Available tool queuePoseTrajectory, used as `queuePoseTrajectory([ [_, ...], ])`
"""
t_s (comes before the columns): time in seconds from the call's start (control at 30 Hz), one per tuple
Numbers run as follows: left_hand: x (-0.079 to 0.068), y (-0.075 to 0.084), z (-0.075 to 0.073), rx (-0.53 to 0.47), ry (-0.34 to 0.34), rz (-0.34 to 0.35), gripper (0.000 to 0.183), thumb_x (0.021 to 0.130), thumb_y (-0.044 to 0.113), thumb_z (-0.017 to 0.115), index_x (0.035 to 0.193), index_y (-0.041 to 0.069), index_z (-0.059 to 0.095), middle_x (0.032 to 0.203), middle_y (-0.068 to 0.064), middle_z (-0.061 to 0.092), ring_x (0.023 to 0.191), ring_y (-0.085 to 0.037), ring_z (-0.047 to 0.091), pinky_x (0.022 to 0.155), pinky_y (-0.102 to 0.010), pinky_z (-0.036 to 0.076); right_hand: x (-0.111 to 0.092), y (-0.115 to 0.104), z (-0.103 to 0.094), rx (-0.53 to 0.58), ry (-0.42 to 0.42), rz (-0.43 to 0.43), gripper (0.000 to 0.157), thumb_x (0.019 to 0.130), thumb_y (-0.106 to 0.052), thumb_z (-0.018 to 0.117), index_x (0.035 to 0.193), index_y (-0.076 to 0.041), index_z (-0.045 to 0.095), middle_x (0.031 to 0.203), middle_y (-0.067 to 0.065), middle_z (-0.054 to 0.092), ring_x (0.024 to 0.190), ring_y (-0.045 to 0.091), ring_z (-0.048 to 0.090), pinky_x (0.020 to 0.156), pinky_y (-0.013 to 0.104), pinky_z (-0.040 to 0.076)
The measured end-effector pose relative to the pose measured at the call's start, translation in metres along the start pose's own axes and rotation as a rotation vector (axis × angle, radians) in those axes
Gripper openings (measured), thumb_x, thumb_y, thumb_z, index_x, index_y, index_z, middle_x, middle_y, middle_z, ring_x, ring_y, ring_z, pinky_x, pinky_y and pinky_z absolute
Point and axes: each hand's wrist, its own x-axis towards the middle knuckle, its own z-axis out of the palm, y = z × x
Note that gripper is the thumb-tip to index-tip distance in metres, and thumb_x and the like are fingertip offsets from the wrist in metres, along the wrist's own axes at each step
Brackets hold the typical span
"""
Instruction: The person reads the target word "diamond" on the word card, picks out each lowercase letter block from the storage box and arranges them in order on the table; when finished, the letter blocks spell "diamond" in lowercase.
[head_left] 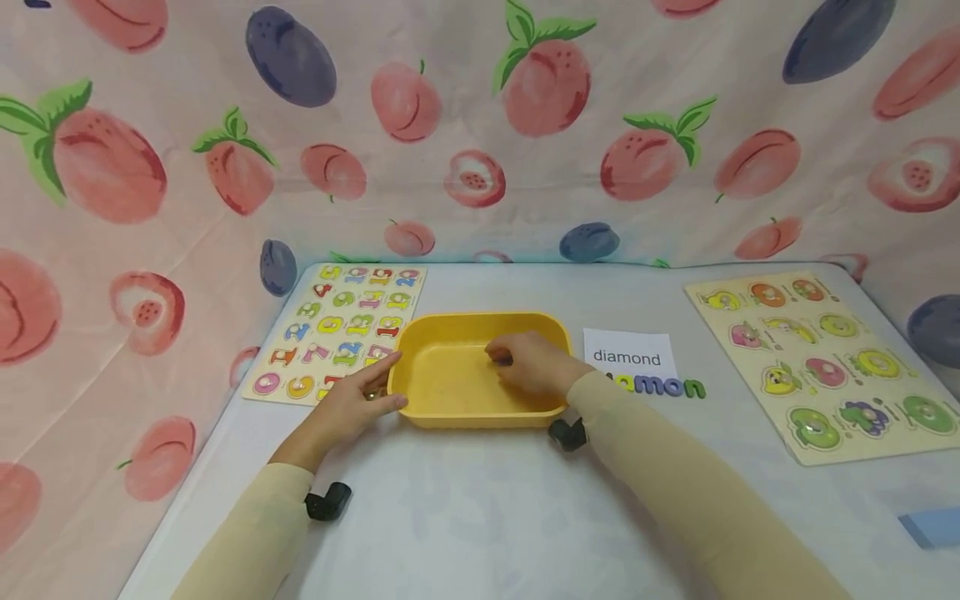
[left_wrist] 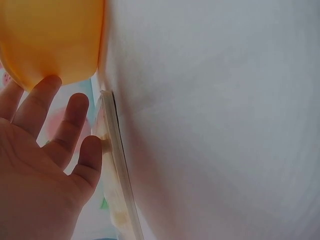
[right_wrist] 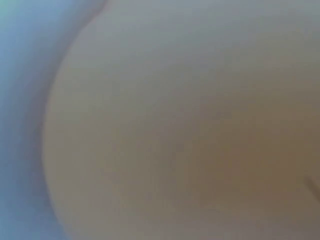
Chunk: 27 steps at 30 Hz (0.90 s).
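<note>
A yellow plastic basin (head_left: 442, 421) stands in the middle of the table. My left hand (head_left: 347, 410) is at its left end, thumb by the near corner and index finger at the rim. In the left wrist view the fingers of that hand (left_wrist: 45, 165) are spread, one fingertip touching the basin wall (left_wrist: 55, 40). My right hand (head_left: 534, 364) reaches inside the basin over the right part, fingers bent downward. Whether anything lies between those fingers is hidden. The right wrist view is blurred, filled by a yellowish-brown curved surface, probably the basin.
Behind my right forearm lie a white card (head_left: 628, 350) reading "diamond" and several coloured letters (head_left: 660, 386), partly covered. A number puzzle board (head_left: 337, 333) lies at left, partly behind the basin. A fruit puzzle board (head_left: 825, 358) is at right, a blue block (head_left: 932, 528) nearer the edge.
</note>
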Motion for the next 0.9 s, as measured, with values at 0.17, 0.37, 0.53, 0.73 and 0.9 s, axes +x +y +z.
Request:
queuePoseTrajectory([
  [0.17,0.001,0.0019,-0.0003,-0.001,-0.003,-0.009,0.079,0.09,0.042,0.074,0.157,0.031,0.035,0.156,-0.01,0.04,0.141,-0.033,0.038,0.113,-0.058,0.03,0.002,0.0038,0.0011,-0.008,0.023,0.028,0.041,0.097,-0.011,0.064,0.138,-0.008,0.06,0.132,0.006,0.063,0.118,0.021,0.057,0.11,0.038,0.041],
  [0.37,0.0014,0.0025,-0.0001,-0.002,-0.002,-0.006,0.079,0.09,0.042,0.074,0.157,0.032,0.035,0.156,-0.009,0.041,0.142,-0.033,0.038,0.113,-0.058,0.029,0.001,0.003,0.0021,-0.041,0.016,0.041,0.039,0.098,-0.011,0.064,0.137,-0.008,0.061,0.134,0.006,0.062,0.118,0.021,0.057,0.111,0.038,0.039],
  [0.53,0.001,0.0024,-0.0005,0.001,-0.002,0.005,0.078,0.091,0.041,0.074,0.158,0.03,0.035,0.155,-0.011,0.041,0.141,-0.034,0.039,0.114,-0.058,0.028,0.0,0.0025,0.0033,-0.035,0.009,0.029,0.04,0.096,-0.01,0.065,0.136,-0.008,0.063,0.131,0.006,0.064,0.111,0.021,0.058,0.109,0.039,0.042],
  [0.73,0.0007,0.0019,-0.0002,0.013,-0.002,0.008,0.078,0.091,0.042,0.073,0.158,0.028,0.035,0.154,-0.012,0.042,0.14,-0.034,0.04,0.113,-0.059,0.029,0.0013,0.0028,0.0054,-0.031,0.014,0.021,0.041,0.095,-0.007,0.063,0.135,-0.008,0.062,0.129,0.007,0.065,0.107,0.022,0.059,0.107,0.039,0.044],
  [0.9,0.0001,0.0008,0.0007,0.011,0.001,-0.003,0.079,0.09,0.041,0.074,0.157,0.029,0.035,0.154,-0.01,0.043,0.14,-0.034,0.041,0.113,-0.058,0.029,0.004,0.0042,0.0083,-0.06,0.022,0.014,0.043,0.095,-0.009,0.064,0.138,-0.008,0.06,0.129,0.008,0.065,0.108,0.023,0.058,0.108,0.04,0.043],
])
